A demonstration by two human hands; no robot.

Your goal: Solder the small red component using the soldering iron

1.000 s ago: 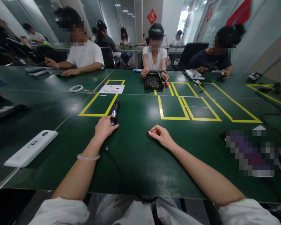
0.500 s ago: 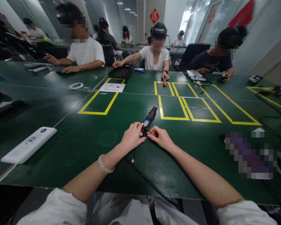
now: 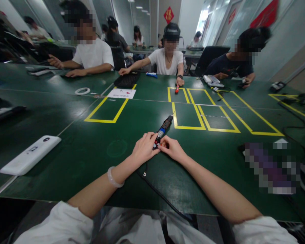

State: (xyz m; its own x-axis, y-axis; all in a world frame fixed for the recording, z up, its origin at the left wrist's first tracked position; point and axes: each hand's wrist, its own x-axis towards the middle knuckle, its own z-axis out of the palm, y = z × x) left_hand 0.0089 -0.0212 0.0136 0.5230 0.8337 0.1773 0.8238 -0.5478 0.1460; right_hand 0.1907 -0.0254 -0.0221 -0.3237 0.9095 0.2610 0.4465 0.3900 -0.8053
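Observation:
A slim corded tool (image 3: 163,130) with a black, blue and silver body lies on the green table (image 3: 147,176), its tip pointing away toward a yellow taped box. My left hand (image 3: 143,149) grips its near end from the left. My right hand (image 3: 173,148) meets that same end from the right, fingertips pinched against it. The tool's black cable (image 3: 157,193) runs back under my left wrist to the table's near edge. A pale bangle sits on my left wrist.
A white flat device (image 3: 29,155) lies at the left. Yellow tape boxes (image 3: 203,115) mark the middle. A paper sheet (image 3: 121,93) and white tape ring (image 3: 82,90) lie beyond. Three people sit across; one slides a black tray (image 3: 127,80) and holds a red pen (image 3: 177,89).
My left hand carried the tool from the left yellow box to the middle, where my right hand joined it. The person opposite moved the black tray to their right.

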